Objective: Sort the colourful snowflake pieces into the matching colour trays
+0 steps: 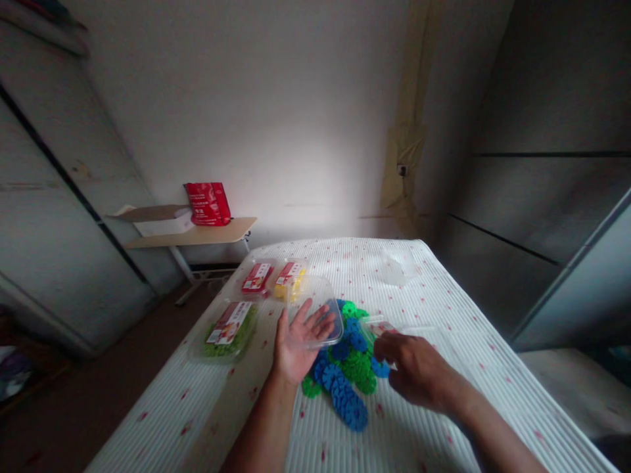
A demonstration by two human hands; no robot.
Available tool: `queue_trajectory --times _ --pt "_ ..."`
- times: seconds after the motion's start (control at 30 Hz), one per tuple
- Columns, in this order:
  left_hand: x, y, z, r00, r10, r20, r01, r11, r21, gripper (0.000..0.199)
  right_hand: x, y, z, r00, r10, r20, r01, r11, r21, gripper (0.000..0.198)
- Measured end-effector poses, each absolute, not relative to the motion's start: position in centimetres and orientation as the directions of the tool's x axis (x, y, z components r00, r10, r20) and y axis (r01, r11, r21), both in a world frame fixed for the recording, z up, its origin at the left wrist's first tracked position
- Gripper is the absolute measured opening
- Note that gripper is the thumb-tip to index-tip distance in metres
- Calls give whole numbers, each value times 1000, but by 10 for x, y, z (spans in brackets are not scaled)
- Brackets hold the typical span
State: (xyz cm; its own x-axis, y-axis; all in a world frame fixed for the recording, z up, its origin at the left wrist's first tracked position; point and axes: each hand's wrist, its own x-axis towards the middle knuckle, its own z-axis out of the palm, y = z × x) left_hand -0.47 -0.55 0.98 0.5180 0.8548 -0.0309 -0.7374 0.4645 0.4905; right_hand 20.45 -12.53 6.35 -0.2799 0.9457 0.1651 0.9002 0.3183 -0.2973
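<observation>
My left hand point(302, 338) is palm up with a clear plastic container point(315, 289) resting against its fingers, which show through the plastic. The thumb stays at the container's left side. To the right, my right hand point(414, 368) has its fingers curled downward at the edge of the pile; whatever is in them is hidden. Just behind that hand lies another clear plastic container point(431, 335), partly covered by it. Between the hands, blue notched discs point(355, 410) and green notched discs point(362, 368) lie in a loose heap on the patterned cloth.
Left of the heap are closed clear boxes with labels: one of green pieces point(229, 332), one red point(257, 279), one yellow point(290, 279). A further clear container point(397, 269) stands at the back right. Beyond the table, a side table point(217, 233) bears a red bag point(207, 203).
</observation>
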Motion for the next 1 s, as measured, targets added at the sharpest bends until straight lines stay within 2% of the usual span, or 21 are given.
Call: queue_trajectory --times 0.1,0.17,0.27,0.4,0.57,0.67,0.73,0.8,0.9,1.0 --pt "-4 -7 10 519 855 -20 -749 465 471 66 204 -143 63 -283 959 11 900 270 -341 38" --pt "-3 -10 11 523 852 -22 -747 470 471 65 203 -146 64 -297 955 -8 892 274 -360 36" --pt "2 -14 11 538 843 -15 -737 478 478 61 196 -136 70 -297 948 115 869 318 -379 39" --pt "7 -19 8 558 830 -10 -727 494 478 60 172 -113 73 -326 891 316 845 425 -326 42" --pt "9 -18 6 545 836 -67 -714 504 486 61 154 -93 65 -369 878 305 871 441 -216 15" --pt "10 -13 6 394 910 -133 -729 397 558 57 167 -71 66 -314 882 351 913 382 -142 19" --pt "10 -10 6 258 955 -145 -719 290 632 53 184 -48 68 -230 894 385 951 290 -105 22" --pt "10 -7 5 166 977 -136 -693 214 689 50 204 -21 68 -156 923 352 983 181 -41 24" --pt "8 -4 2 114 985 -130 -662 173 729 47 230 17 63 -40 957 286 998 24 60 27" --pt "7 -2 -3 97 987 -131 -643 163 748 47 249 44 53 33 977 211 992 -57 108 31"
